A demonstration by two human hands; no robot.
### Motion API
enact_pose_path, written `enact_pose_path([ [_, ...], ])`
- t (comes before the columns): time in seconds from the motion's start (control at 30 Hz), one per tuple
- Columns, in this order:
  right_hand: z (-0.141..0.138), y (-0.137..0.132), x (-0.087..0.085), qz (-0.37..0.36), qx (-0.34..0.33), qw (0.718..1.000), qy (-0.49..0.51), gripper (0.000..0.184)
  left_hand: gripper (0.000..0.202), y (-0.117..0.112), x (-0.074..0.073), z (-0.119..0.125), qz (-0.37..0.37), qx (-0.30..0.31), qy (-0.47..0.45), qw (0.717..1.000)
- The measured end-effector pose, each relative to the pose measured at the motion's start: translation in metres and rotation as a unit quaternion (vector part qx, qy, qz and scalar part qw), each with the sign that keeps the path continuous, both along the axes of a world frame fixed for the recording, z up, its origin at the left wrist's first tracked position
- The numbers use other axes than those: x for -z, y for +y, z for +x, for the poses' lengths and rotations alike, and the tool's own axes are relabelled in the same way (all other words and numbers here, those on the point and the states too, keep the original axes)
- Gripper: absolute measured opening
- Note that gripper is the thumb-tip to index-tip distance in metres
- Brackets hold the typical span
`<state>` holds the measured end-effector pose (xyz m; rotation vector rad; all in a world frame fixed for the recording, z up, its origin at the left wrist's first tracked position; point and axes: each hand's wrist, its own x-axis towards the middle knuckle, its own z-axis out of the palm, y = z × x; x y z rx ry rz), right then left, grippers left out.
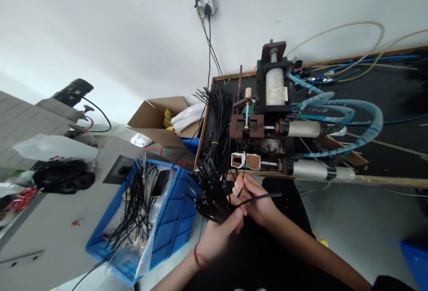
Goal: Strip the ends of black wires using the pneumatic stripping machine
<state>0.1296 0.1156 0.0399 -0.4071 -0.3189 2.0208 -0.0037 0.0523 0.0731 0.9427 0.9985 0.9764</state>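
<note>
We find the left hand (222, 233) low at centre frame, closed round a bundle of black strips (209, 195) whose ends fan out toward the upper left. The right hand (256, 201) lies touching it on the right, thumb and fingers pinched on a single black strip (265, 197) that points right.

Both hands sit just below the wooden edge (368, 180) of the machine board, near a small white and brown fixture (245, 160). The fanned ends come close to the rim of the blue crate (177, 210) at lower left, which holds loose black strips, so room on that side is narrow.

A second banded bundle (219, 126) lies along the board's left edge, beside the machine (274, 99). Right of the hands, under the board edge, the space is wider.
</note>
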Motion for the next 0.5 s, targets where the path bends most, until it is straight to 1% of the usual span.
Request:
enact_pose_path([
  [0.2,0.001,-0.005,-0.002,0.017,0.005,1.0,-0.004,0.028,0.033,0.0,-0.001,-0.001,0.001,0.014,-0.008,1.0],
  [0.33,0.005,-0.008,-0.006,0.017,0.013,0.999,-0.034,0.033,0.035,-0.002,-0.001,-0.002,-0.005,0.02,-0.011,1.0],
  [0.5,0.008,-0.012,-0.012,0.038,0.014,0.997,-0.07,0.036,0.033,-0.005,0.001,-0.007,0.003,0.024,0.004,1.0],
])
